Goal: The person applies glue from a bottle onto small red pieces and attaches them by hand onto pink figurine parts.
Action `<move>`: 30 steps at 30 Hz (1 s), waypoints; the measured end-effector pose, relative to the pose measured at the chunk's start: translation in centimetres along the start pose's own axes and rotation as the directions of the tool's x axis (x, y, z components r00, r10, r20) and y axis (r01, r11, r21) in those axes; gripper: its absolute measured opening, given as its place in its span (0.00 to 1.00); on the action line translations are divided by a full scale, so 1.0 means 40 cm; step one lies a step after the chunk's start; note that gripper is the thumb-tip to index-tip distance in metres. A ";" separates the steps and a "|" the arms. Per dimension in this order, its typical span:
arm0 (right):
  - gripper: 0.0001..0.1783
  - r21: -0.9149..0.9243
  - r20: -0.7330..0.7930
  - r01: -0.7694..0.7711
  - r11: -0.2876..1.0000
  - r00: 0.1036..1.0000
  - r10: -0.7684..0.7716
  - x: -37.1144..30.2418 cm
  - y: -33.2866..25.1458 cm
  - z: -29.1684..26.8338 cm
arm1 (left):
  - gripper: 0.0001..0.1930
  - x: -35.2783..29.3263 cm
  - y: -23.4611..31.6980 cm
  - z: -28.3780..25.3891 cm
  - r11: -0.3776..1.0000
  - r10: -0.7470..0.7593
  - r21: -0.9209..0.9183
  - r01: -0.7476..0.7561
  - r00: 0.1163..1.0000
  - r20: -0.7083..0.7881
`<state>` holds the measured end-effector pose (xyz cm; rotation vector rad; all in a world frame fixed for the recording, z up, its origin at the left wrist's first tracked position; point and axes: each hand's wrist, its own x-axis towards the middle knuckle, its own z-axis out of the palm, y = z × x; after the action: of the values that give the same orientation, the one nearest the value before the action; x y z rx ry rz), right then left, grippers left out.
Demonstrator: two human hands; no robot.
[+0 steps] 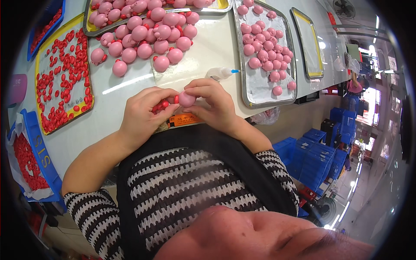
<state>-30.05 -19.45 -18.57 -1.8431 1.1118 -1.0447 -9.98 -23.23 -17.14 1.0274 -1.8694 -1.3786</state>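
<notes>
The right hand is pinching a smooth, round pink ball at the white table's near edge. The left hand is curling closed around small glossy red pieces, touching the ball at its nine o'clock. A glue bottle is lying at one o'clock, a steel tray beyond.

Wearer as I see it from the head cam: knit top in black and white wavy horizontal stripes, short sleeves ending above the elbows. Plain black apron or bib over the front, its dark band running across the chest. Forearms bare. Left hand and right hand both bare, no gloves, rings or watch showing.
</notes>
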 end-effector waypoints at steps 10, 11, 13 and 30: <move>0.25 0.122 0.004 -0.088 0.989 0.996 0.088 0.002 -0.025 0.002 | 0.13 0.044 -0.036 -0.067 0.377 -0.456 -0.880 0.290 0.885 0.096; 0.25 0.121 0.004 -0.089 0.989 0.996 0.089 0.003 -0.024 -0.001 | 0.13 0.044 -0.038 -0.066 0.376 -0.456 -0.880 0.290 0.885 0.097; 0.22 0.021 0.050 -0.018 1.000 0.999 0.017 0.005 -0.013 -0.007 | 0.15 0.039 -0.048 -0.065 0.325 -0.449 -0.885 0.334 0.878 0.166; 0.35 -0.411 -0.458 -0.392 0.823 0.870 0.185 -0.011 0.007 -0.038 | 0.07 0.024 -0.038 -0.055 0.359 -0.417 -0.797 0.486 0.847 0.329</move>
<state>-31.65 -19.41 -18.33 -1.7748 2.0054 -1.0393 -8.33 -25.39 -17.95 0.9333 -0.6103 -2.3453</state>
